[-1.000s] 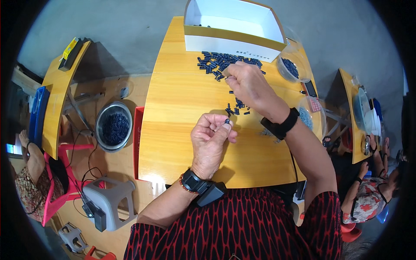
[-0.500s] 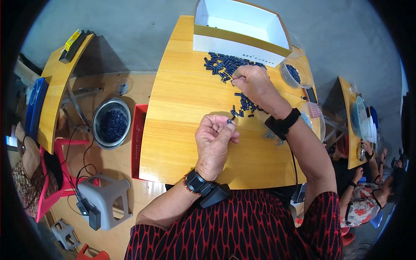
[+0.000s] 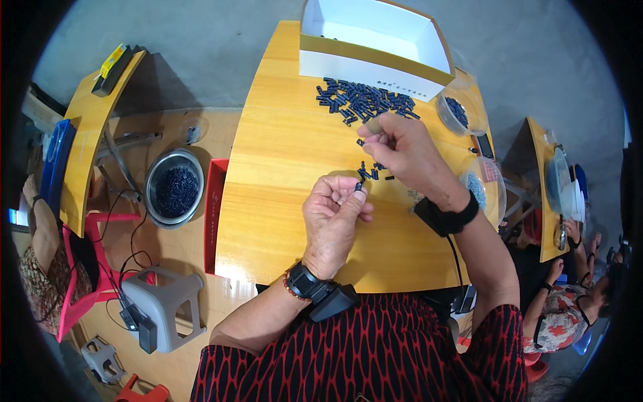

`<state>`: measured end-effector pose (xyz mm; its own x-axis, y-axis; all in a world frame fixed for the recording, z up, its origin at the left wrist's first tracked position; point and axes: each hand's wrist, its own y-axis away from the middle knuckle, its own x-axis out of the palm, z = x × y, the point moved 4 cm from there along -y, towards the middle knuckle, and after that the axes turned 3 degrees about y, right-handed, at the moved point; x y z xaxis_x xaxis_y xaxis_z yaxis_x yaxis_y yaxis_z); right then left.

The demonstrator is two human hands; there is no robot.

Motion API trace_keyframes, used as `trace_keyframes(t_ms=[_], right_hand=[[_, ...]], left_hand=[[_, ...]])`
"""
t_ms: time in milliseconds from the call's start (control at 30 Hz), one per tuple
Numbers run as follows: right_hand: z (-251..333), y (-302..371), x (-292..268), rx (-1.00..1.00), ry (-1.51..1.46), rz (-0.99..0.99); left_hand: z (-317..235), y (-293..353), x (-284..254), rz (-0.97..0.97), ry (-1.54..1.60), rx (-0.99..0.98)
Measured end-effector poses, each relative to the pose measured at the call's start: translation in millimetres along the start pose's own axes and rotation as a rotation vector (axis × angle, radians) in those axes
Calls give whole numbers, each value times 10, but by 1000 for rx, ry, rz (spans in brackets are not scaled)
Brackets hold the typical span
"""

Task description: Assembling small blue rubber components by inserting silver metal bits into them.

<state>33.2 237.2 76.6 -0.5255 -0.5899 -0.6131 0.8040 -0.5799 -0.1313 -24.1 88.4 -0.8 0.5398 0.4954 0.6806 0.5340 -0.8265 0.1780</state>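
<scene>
My left hand (image 3: 333,218) is closed in a pinch, with a small dark cylindrical piece (image 3: 359,187) between thumb and forefinger. Above and to its right, my right hand (image 3: 410,155) pinches another small dark piece (image 3: 360,142) at its fingertips. Beyond the hands, a large heap of dark cylindrical pieces (image 3: 365,100) lies on the wooden table (image 3: 268,174). A smaller group of dark pieces (image 3: 367,172) lies between my hands, partly hidden by the right one. Tiny silvery parts (image 3: 414,199) show beside my right wrist.
A white box (image 3: 368,70) stands at the far edge. On the right are a clear tub (image 3: 475,124) of dark pieces and a clear container (image 3: 497,201) of silvery parts. Left, on the floor, are a metal bowl (image 3: 153,209), red box (image 3: 213,228) and grey stool (image 3: 151,308). People sit at both sides.
My right hand has come back from the large heap toward my left hand, and a dark piece now shows at its fingertips. The left hand has barely moved.
</scene>
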Motion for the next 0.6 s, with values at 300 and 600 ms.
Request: trace_keyframes(t_ms=[300,600], right_hand=[[-89,518,-4,90,-307,78],[-307,790,-220,217,-459,-100]], left_hand=[[16,-21,26,36,-19,-15],[-7,-9,34,35,-61,20]])
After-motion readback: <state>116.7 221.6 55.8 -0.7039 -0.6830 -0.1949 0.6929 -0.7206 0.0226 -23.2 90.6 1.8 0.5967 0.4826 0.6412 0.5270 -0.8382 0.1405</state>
